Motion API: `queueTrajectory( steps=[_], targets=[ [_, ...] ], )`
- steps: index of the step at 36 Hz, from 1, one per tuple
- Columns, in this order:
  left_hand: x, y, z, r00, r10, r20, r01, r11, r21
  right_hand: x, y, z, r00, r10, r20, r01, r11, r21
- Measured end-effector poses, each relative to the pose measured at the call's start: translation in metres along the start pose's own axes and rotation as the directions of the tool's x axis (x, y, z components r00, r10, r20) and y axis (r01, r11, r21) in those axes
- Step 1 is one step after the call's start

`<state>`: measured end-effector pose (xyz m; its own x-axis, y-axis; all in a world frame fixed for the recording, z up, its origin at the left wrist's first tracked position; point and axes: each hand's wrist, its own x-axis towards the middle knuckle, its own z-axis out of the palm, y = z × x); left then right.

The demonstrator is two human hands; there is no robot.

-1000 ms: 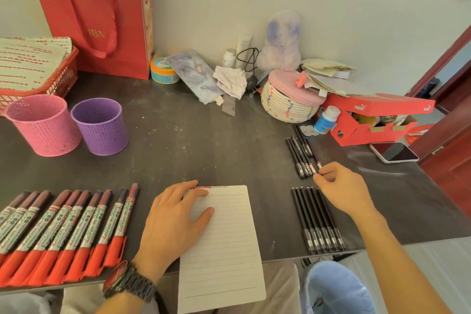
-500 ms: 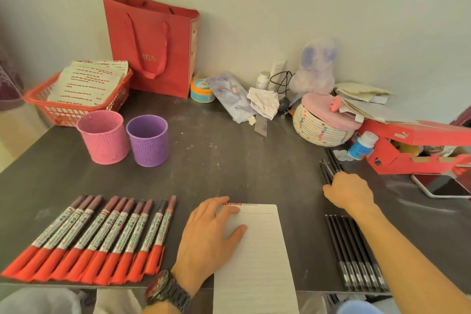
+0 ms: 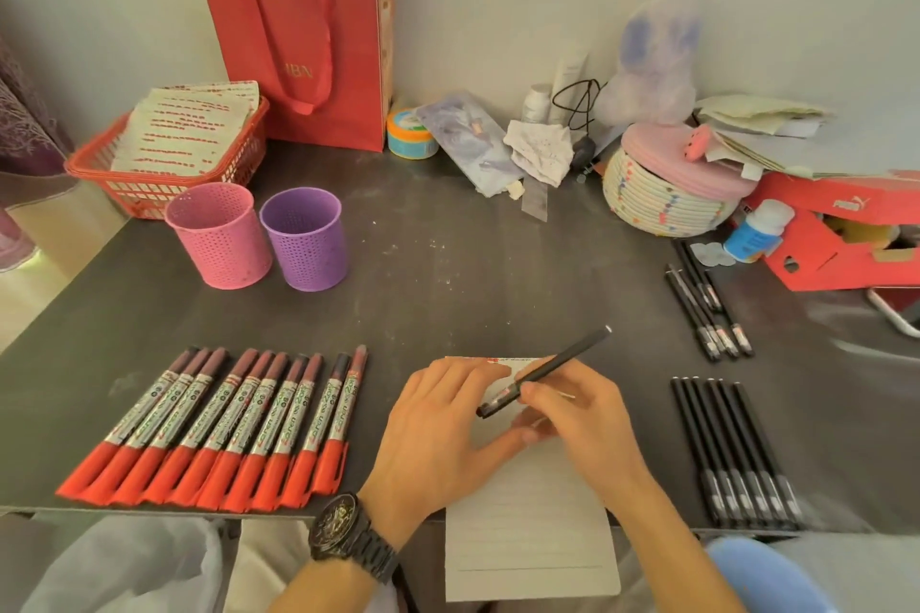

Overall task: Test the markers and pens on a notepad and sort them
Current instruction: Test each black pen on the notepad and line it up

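Pen (image 3: 558,362) slanting lower-left to upper-right, pinched by right hand (image 3: 583,424), over notepad (image 3: 527,540)

One head-worn view looks forward and down, close over the table (image 3: 448,264), its edges probably wide-angle warped.

A notepad (image 3: 527,538) lies under the fingers (image 3: 450,381) on the bench (image 3: 448,274). A row of markers (image 3: 224,423) lies to their left and a row of pens (image 3: 732,453) to their right. Two cups (image 3: 303,244) stand beyond, to the left.

A red gift bag (image 3: 298,15) stands beside a red basket (image 3: 149,188) holding papers (image 3: 191,124).
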<state>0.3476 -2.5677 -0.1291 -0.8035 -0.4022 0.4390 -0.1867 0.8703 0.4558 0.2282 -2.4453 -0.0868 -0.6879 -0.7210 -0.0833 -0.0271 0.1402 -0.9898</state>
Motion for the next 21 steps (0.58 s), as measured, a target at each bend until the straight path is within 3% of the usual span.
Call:
queueTrajectory(
  steps=[4,7,10,21],
  targets=[
    [-0.001,-0.002,0.004,0.995,0.076,-0.066,-0.071,0.995,0.076,-0.007,0.011,0.010,0.997,-0.075,0.031,0.075,0.997,-0.008],
    [-0.001,-0.004,0.004,0.996,0.084,-0.040,-0.081,0.993,0.088,-0.008,0.016,0.007,0.994,-0.097,-0.041,0.097,0.995,0.008],
    [0.000,-0.001,0.003,0.997,0.071,-0.016,-0.069,0.993,0.095,-0.005,0.021,0.004,0.988,-0.106,-0.116,0.107,0.994,0.008],
    [0.003,0.003,0.001,0.999,0.023,-0.038,-0.017,0.988,0.154,-0.005,0.024,0.004,0.991,-0.093,-0.094,0.098,0.994,0.051]
  ],
)
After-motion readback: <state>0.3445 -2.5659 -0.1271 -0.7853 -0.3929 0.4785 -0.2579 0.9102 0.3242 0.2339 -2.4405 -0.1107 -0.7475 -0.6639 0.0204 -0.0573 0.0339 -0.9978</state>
